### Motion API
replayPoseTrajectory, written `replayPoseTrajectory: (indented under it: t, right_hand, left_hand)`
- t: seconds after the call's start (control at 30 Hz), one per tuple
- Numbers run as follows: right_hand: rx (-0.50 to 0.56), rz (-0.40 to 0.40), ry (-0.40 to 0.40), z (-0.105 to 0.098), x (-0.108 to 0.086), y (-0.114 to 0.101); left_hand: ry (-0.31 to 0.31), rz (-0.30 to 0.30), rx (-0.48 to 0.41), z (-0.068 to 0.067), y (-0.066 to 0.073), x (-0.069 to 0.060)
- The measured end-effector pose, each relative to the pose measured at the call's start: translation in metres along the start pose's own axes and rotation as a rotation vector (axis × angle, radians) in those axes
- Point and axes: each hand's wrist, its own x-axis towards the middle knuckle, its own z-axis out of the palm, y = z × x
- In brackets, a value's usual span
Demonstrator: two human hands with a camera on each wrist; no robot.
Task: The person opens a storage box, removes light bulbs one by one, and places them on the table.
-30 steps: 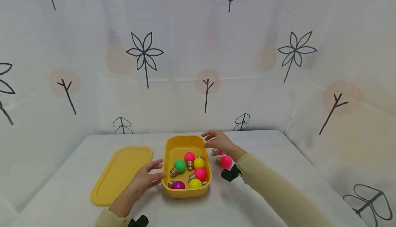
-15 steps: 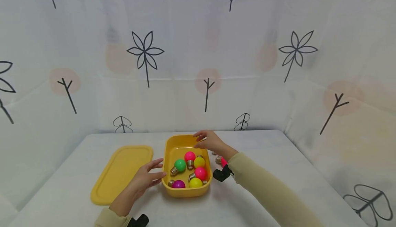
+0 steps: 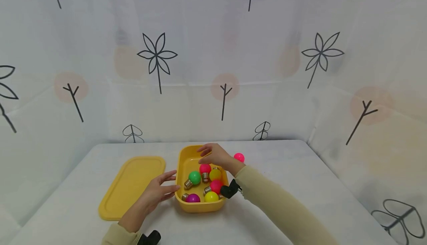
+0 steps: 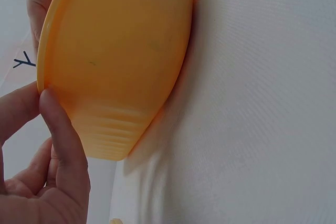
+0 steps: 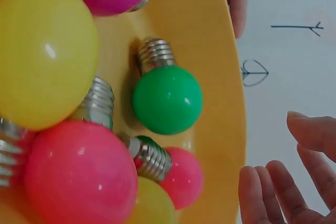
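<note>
A yellow plastic box (image 3: pixel 185 208) stands on the table with several small coloured light bulbs inside. Among them are a green bulb (image 5: pixel 168 100), a purple bulb (image 3: pixel 192 198), a yellow bulb (image 5: pixel 44 56) and a pink bulb (image 5: pixel 81 174). My left hand (image 3: pixel 155 193) pinches the box's left rim between thumb and finger, plain in the left wrist view. Over the far part of the box hovers my right hand (image 3: pixel 217 156), fingers loosely bent and apart from the thumb. Nothing lies between them in the right wrist view (image 5: pixel 294 182).
A flat yellow lid (image 3: pixel 131 187) lies left of the box. Beyond the right forearm a loose pink bulb (image 3: pixel 238 158) rests on the white-covered table (image 3: pixel 283 178). A patterned white cloth (image 3: pixel 200 108) hangs behind and at both sides.
My right hand has moved left from the box's right rim to above its inside. Its forearm now covers one of the loose pink bulbs. The left hand and box stay put.
</note>
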Motion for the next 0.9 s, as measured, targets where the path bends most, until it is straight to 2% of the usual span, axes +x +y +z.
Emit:
replayPoseTrajectory:
  t: [0.5, 0.7, 0.9]
  right_hand:
    - [-0.030, -0.025, -0.047, 0.023, 0.012, 0.007]
    - [-0.038, 0.021, -0.097, 0.028, 0.012, 0.009]
    - [-0.118, 0.046, -0.154, 0.028, 0.012, 0.006]
  left_hand:
    - [-0.014, 0.007, -0.009, -0.001, 0.000, -0.001]
    - [-0.015, 0.010, -0.013, -0.001, 0.000, -0.001]
    - [-0.014, 0.007, -0.008, 0.000, 0.000, -0.001]
